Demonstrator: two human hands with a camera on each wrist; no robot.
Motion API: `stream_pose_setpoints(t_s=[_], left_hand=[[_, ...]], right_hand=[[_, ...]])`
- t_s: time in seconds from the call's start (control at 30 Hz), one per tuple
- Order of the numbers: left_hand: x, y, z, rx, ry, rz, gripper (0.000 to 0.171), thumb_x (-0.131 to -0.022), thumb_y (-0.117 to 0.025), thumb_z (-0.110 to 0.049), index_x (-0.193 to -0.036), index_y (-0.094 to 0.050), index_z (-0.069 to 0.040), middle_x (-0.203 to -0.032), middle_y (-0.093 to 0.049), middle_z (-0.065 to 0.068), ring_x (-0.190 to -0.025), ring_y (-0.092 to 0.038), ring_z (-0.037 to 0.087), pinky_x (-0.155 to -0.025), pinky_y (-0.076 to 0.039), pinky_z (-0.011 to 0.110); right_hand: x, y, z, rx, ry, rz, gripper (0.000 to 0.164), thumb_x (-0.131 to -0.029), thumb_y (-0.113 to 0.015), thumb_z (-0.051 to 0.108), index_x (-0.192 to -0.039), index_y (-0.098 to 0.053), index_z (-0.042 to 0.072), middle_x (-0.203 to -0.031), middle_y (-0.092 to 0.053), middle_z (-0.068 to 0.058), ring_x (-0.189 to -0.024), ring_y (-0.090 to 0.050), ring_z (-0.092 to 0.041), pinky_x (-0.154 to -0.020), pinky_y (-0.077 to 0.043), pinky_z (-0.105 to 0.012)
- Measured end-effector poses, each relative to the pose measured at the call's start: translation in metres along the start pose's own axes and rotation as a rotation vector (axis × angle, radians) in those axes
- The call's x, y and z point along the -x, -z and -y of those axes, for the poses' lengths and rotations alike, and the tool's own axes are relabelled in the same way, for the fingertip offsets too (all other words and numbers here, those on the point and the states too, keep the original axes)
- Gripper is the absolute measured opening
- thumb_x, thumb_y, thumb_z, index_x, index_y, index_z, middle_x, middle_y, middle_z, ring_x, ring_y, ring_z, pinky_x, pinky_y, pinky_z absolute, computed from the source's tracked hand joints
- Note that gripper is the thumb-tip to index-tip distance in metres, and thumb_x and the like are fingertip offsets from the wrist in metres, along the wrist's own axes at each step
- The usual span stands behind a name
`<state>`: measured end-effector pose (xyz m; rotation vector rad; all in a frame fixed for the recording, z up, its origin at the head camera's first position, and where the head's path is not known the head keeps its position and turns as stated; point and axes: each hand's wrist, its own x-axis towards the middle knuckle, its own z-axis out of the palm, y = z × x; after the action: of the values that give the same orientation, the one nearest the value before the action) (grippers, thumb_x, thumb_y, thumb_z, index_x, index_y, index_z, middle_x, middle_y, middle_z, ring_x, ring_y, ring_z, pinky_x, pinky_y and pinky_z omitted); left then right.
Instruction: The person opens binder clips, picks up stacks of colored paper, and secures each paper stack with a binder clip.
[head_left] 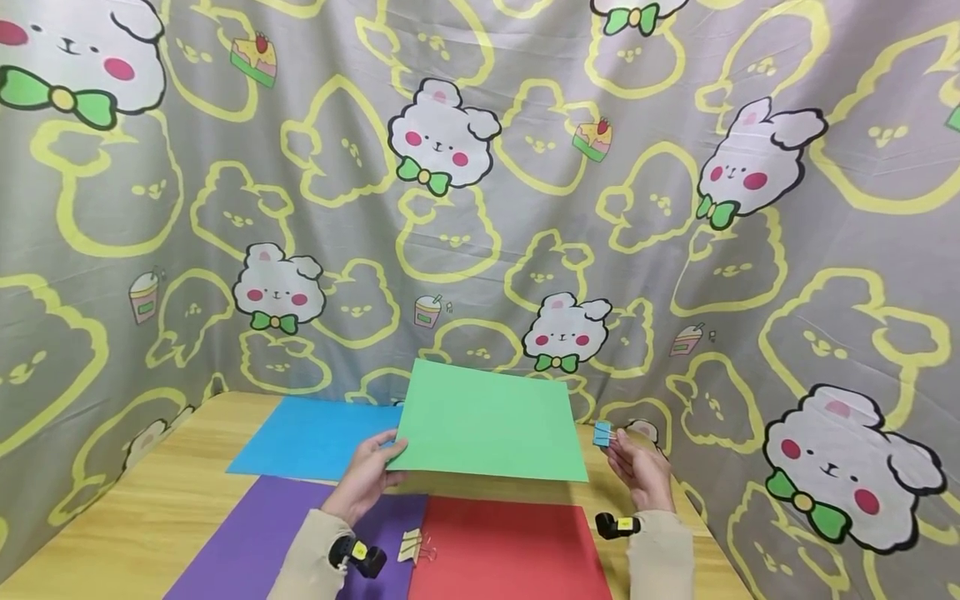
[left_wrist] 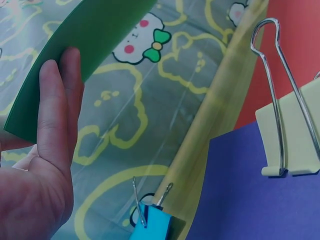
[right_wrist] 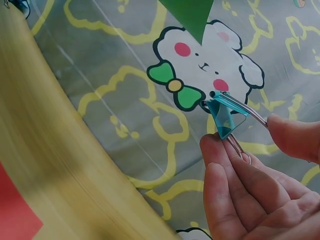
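Observation:
My left hand (head_left: 367,473) grips the left edge of a green paper sheet (head_left: 491,425), which is raised above the table and tilted. In the left wrist view, straight fingers (left_wrist: 54,115) of that hand lie along one face of the green sheet (left_wrist: 95,47). To the right of the sheet, my right hand (head_left: 641,471) holds a small blue binder clip (head_left: 602,433) by its wire handles. The right wrist view shows the thumb on one handle and fingers under the other, with the clip (right_wrist: 225,120) below the green corner (right_wrist: 192,15), apart from it.
On the wooden table (head_left: 180,454) lie a blue sheet (head_left: 300,437), a purple sheet (head_left: 243,533) and a red sheet (head_left: 517,550). A pale yellow binder clip (head_left: 409,545) rests where purple meets red. Another blue binder clip (left_wrist: 152,225) is near the table's far edge. A patterned curtain (head_left: 360,225) hangs behind.

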<state>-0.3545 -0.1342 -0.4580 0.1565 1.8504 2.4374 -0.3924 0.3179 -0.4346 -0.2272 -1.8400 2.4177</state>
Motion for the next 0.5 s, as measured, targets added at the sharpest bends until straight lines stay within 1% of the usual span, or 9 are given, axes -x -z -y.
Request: stream_pose_setpoints(t_s=[0.17, 0.33, 0.5], left_hand=[[-0.0006, 0.0011, -0.0010, -0.008, 0.002, -0.023, 0.056, -0.109, -0.052, -0.016, -0.155, -0.032, 0.008, -0.099, -0.072, -0.006, -0.083, -0.071, 0.006, -0.075, -0.060, 0.025], [-0.0005, 0.0012, -0.0001, -0.012, -0.002, -0.014, 0.055, -0.109, -0.052, -0.016, -0.155, -0.034, 0.008, -0.099, -0.072, -0.007, -0.083, -0.071, 0.006, -0.076, -0.061, 0.026], [0.0012, 0.0024, 0.0009, -0.015, -0.015, -0.010, 0.055, -0.108, -0.053, -0.015, -0.153, -0.034, 0.010, -0.098, -0.072, -0.007, -0.083, -0.071, 0.006, -0.075, -0.061, 0.026]], right_hand=[[-0.0003, -0.0049, 0.0022, -0.011, 0.002, 0.001, 0.028, -0.105, -0.062, 0.024, -0.081, -0.077, 0.026, -0.078, -0.080, 0.009, -0.081, -0.076, -0.002, -0.080, -0.061, -0.018], [-0.0016, -0.0083, 0.0033, -0.013, -0.003, 0.007, 0.029, -0.105, -0.063, 0.025, -0.079, -0.077, 0.025, -0.076, -0.079, 0.009, -0.081, -0.077, -0.002, -0.081, -0.061, -0.019], [-0.0022, -0.0112, 0.0022, -0.013, -0.010, 0.021, 0.031, -0.105, -0.063, 0.027, -0.077, -0.077, 0.026, -0.076, -0.079, 0.009, -0.080, -0.076, -0.002, -0.080, -0.061, -0.019]])
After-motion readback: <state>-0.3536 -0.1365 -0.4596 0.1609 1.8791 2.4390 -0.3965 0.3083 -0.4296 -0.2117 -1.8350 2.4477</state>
